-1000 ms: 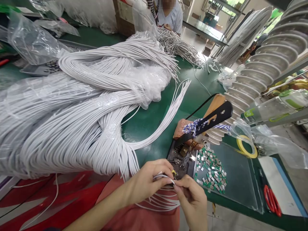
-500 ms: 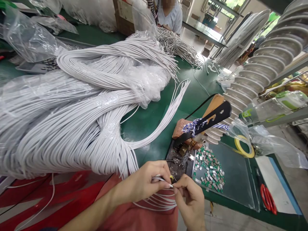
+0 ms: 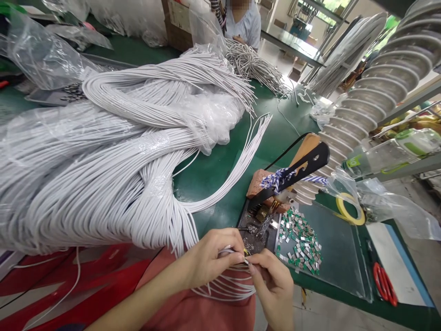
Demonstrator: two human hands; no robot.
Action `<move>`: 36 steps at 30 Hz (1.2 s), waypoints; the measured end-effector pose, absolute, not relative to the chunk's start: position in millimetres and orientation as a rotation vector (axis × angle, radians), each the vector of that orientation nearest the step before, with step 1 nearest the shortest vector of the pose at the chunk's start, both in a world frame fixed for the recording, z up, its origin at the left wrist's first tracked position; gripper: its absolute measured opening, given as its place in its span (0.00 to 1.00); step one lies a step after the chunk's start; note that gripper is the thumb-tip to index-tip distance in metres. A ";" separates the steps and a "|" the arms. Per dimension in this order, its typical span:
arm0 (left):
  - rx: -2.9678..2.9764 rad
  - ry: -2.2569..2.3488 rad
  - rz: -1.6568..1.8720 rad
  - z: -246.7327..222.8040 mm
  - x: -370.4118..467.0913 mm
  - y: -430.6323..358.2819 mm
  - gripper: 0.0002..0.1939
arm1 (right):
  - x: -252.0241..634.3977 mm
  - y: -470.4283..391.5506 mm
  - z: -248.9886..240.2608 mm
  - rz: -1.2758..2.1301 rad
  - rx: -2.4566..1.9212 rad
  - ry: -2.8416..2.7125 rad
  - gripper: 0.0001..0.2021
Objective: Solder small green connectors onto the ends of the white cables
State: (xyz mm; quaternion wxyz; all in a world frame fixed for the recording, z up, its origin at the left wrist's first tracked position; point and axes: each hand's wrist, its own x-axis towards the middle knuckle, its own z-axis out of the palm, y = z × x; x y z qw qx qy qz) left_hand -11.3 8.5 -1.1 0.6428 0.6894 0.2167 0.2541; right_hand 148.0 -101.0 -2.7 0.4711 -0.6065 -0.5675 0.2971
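Observation:
Near the bottom centre, my left hand point(image 3: 217, 257) is closed around a white cable point(image 3: 225, 251), thumb pressed against the fingers. The cable's end sticks out toward my right hand point(image 3: 274, 280), whose thumb and fingertips pinch it; the exact tip is too small to make out. Below both hands, several white cables point(image 3: 234, 289) curve over a reddish cloth on my lap. A large bundle of white cables point(image 3: 103, 197) lies to the left. Just beyond my fingers is a dark tray point(image 3: 253, 243) with metallic scraps, and right of it a pile of small green-and-silver connector boards point(image 3: 299, 241).
A brick point(image 3: 257, 184) with a black bracket point(image 3: 310, 161) tied to it stands behind the tray. A ribbed duct point(image 3: 372, 87) comes down at the right. Yellow tape point(image 3: 349, 209) and red-handled pliers point(image 3: 385, 285) lie on the right. A person point(image 3: 243, 25) sits across the table.
My hands stay almost in place. The left thumb and fingers have shifted slightly along the cable, so less of its end shows between my two hands.

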 end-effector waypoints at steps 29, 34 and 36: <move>1.576 0.543 0.602 -3.2 -8.0 9.0 0.06 | 201.3 -110.1 -4.4 0.166 -1.996 -1.319 0.09; 1.582 0.537 0.606 -5.8 -8.1 8.1 0.06 | 242.9 -101.3 -13.1 0.114 -2.259 -1.304 0.23; 1.572 0.535 0.610 -5.6 -8.2 7.4 0.05 | 244.7 -99.3 -13.7 0.126 -2.243 -1.334 0.24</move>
